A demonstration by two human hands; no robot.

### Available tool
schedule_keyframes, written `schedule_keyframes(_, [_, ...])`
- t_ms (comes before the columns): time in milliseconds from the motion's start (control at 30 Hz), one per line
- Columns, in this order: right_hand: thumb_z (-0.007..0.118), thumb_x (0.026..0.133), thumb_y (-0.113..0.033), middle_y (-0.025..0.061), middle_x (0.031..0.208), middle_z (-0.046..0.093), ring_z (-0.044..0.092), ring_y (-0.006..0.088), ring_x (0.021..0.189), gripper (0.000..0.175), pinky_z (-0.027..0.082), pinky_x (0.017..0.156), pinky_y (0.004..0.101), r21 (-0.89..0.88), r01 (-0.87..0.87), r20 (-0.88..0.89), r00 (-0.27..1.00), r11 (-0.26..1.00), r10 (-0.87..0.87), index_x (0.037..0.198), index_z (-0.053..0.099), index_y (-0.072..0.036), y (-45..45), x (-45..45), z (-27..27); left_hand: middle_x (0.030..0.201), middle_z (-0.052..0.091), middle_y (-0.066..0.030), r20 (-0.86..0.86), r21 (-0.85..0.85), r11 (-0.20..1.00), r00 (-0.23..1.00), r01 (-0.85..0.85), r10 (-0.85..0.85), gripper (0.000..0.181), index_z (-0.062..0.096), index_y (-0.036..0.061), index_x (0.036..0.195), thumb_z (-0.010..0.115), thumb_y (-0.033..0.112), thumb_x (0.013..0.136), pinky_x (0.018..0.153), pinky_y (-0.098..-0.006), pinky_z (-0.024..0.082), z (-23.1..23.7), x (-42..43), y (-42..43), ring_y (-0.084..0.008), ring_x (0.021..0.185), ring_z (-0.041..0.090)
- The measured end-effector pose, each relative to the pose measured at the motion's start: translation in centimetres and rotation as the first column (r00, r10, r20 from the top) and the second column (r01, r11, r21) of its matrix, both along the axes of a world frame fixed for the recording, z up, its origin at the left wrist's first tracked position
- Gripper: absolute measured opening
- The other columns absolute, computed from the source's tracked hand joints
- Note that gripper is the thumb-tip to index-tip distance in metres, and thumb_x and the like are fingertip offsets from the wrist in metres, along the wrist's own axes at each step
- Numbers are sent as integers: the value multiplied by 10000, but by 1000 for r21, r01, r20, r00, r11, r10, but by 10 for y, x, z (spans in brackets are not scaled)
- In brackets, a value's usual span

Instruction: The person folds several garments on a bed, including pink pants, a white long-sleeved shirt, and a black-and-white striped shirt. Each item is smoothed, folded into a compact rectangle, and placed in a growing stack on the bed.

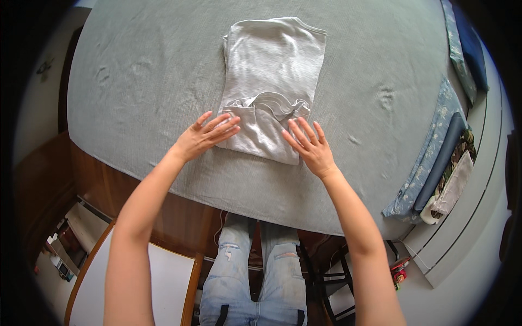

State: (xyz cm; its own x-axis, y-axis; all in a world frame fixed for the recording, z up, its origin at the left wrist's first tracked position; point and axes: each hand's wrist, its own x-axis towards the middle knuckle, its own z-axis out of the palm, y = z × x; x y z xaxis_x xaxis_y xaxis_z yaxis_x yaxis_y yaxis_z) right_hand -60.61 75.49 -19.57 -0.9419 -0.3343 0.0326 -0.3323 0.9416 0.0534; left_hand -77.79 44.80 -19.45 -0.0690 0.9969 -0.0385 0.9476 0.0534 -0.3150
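A pale grey shirt (pixel 273 69) lies on the bed in a long folded strip, its neckline at the far end. Its near end is turned up over itself, and the hem there is bunched in wavy ridges. My left hand (pixel 204 136) rests at the left side of the turned-up part, fingers spread and pointing right. Over the right side of that same part is my right hand (pixel 308 144), its fingers also apart. Neither hand pinches the cloth; whether the fingertips press on it, I cannot tell.
A grey-green sheet (pixel 163 89) covers the bed. Along its right edge lie folded clothes: blue floral fabric (pixel 424 163), a dark blue piece (pixel 440 163) and a pale piece (pixel 452 183). A white board with a wooden frame (pixel 171 277) stands at lower left, a black metal rack (pixel 338 281) at lower right.
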Motion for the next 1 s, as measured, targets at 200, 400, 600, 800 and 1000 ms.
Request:
schedule_keyframes(200, [534, 838, -155, -38, 1433, 386, 307, 125, 1360, 513, 163, 1164, 416, -121, 24, 32, 999, 992, -20, 1341, 451, -213, 15, -41, -16, 1518, 247, 37, 300, -49, 998, 953, -27, 41, 562, 327, 169, 1422, 431, 107, 873, 1174, -444, 60, -9, -31, 32, -109, 1408, 189])
schedule_keyframes(400, [488, 766, 65, 37, 1220, 602, 498, 199, 1232, 364, 240, 1119, 460, -642, 235, 112, 970, 730, -215, 1067, 609, -99, 9, -38, -2, 1214, 611, -36, 727, 164, 936, 679, -313, 100, 281, 613, 77, 1109, 567, 91, 832, 1086, -413, 318, 4, -15, 43, -182, 1220, 511])
schedule_keyframes(600, [520, 858, -56, 44, 1127, 638, 545, 229, 1167, 267, 199, 1111, 475, -774, 606, 595, 795, 184, -118, 1111, 603, -86, -28, 51, 29, 992, 667, -125, 988, -114, 715, 0, -690, 157, 318, 615, 0, 1073, 657, 175, 812, 903, -345, 456, 32, 72, -11, -276, 986, 619])
schedule_keyframes(800, [449, 954, -156, -9, 908, 593, 497, 80, 845, 231, 412, 768, 234, -625, 609, 770, 585, -489, -256, 1032, 603, -2, -27, -14, 13, 1098, 616, -125, 892, -440, 60, -444, -896, -82, 468, 534, -31, 1201, 560, 346, 925, 898, -325, 430, 17, 41, 51, -206, 1025, 563])
schedule_keyframes(1000, [602, 895, -299, 58, 675, 551, 458, 120, 665, 319, 414, 638, 308, -666, 658, 720, 446, -351, -531, 803, 570, 4, -30, -62, -24, 861, 639, -170, 966, -215, 164, -184, -963, 184, 454, 577, -60, 981, 659, 368, 852, 728, -335, 464, -6, 26, 74, -215, 784, 597])
